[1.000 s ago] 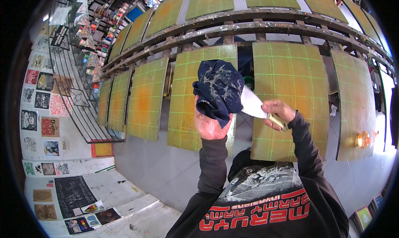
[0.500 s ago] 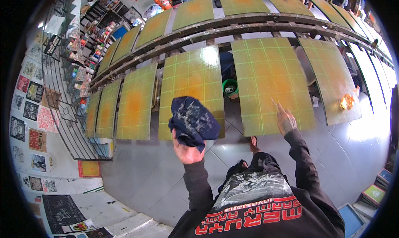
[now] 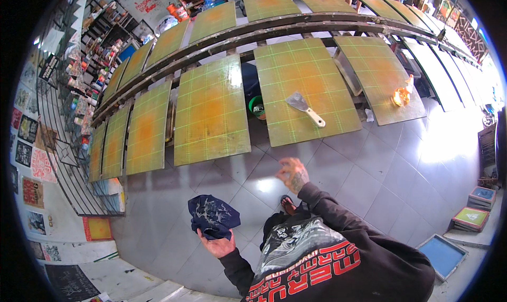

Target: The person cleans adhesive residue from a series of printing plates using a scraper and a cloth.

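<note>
My left hand [image 3: 215, 243], low in the view, holds a crumpled navy cloth [image 3: 213, 213] streaked with pale residue. My right hand [image 3: 291, 172] is in the air over the tiled floor, empty, fingers loosely curved and apart. A scraper [image 3: 309, 112] with a pale handle lies on a yellow-green gridded board [image 3: 338, 125] above it. To the left is another such board [image 3: 206, 133]; to the right, one carries an orange, glossy object [image 3: 401, 96].
Two rows of boards sit on long dark rails [image 3: 264, 34]. A green bucket [image 3: 256, 106] stands between boards. A wire rack [image 3: 74, 164] runs along the left. Framed screens [image 3: 441, 257] are at the lower right. People's legs [image 3: 356, 1] show at the far back.
The scraper has left my right hand and now lies on the board. Both hands have moved down, away from the boards, the left still with the cloth, as my view has shifted.
</note>
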Demonstrator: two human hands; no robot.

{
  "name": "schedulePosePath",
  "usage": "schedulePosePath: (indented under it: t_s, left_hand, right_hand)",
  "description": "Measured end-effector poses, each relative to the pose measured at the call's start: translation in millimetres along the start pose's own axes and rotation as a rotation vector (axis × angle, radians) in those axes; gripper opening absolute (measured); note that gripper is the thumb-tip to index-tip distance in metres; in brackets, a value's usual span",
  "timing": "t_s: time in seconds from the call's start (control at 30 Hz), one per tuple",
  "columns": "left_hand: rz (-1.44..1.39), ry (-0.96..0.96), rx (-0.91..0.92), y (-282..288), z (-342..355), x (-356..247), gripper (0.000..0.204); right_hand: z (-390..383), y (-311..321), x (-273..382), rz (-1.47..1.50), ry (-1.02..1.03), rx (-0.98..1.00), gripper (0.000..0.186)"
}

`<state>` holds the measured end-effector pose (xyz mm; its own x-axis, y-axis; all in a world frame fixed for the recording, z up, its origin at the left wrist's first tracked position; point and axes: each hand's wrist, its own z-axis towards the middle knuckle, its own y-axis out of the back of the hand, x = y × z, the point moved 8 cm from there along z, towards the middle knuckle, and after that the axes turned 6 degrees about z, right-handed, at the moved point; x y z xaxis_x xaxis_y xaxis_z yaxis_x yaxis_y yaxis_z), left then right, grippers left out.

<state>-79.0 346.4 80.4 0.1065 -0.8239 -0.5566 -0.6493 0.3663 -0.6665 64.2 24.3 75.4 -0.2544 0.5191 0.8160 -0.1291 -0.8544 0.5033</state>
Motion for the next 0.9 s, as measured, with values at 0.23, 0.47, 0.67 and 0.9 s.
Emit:
schedulePosePath:
  t_s: [0.23, 0.47, 0.67, 0.9]
  left_hand:
    - [-0.026, 0.104, 0.265, -39.0, -21.9, 62.8, 0.036]
    - [-0.100, 0.298, 0.491, -142.2, -75.1, 177.7, 0.043]
    - [-0.007, 0.400, 0.534, -180.2, -125.0, 278.8, 0.045]
    - [0.020, 0.547, 0.594, -208.6, -180.1, 347.4, 0.043]
  right_hand:
    - [-63.3, 64.8, -55.4, 0.166, -0.243, -0.010, 0.024]
    - [-160.2, 234.6, -117.4, 0.071, -0.462, -0.204, 0.023]
    - [-282.7, 360.4, -171.6, 0.130, -0.624, -0.424, 0.039]
    - [-408.7, 446.2, -202.0, 0.021, -0.927, -0.811, 0.077]
